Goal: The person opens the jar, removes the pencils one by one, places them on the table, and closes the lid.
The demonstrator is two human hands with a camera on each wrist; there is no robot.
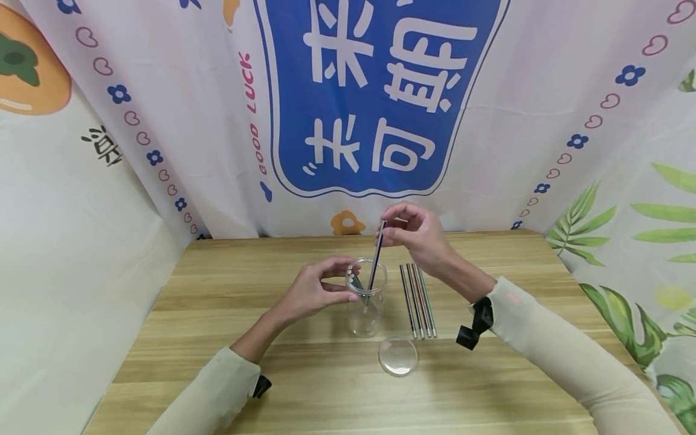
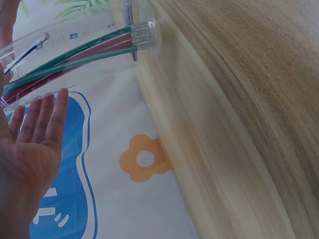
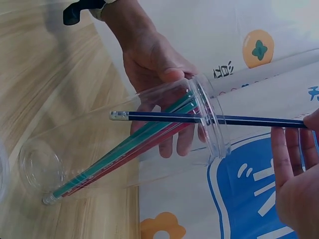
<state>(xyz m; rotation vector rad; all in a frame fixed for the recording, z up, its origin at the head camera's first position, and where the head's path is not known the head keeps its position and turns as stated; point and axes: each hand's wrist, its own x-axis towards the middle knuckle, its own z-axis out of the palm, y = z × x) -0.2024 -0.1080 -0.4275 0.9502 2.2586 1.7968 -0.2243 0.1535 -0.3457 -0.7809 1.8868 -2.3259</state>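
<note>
Clear plastic forms the tall cylindrical jar [image 1: 363, 320], which stands uncapped on the wood-grained counter [image 1: 217, 338]. Inside the jar, slim green pencils [image 3: 119, 146] and slim red pencils [image 3: 124, 157] lean together, their metal-banded ends down at its base and their other ends against the left side of its rim.

At the jar's left, the left hand [image 1: 310, 290] has its grip clamped round the upper wall, thumb on the near side and fingers on the far side. Above the jar and to its right, the right hand [image 1: 415, 235] has its grip together on a dark blue pencil with a pale stripe [image 1: 377, 257], pinching it near the top between thumb and fingers. That pencil slants down through the jar's mouth; its metal-banded eraser end hangs inside, well apart from the base.

Just to the jar's right, four slim pencils in dark, reddish and green tones [image 1: 421, 301] lie side by side, white ends toward the person. Near the jar, on the person's side and slightly right, lies a clear round lid [image 1: 398, 356]. Beyond the jar hangs a pale printed curtain [image 1: 511, 139] bearing a large blue panel [image 1: 370, 109].
</note>
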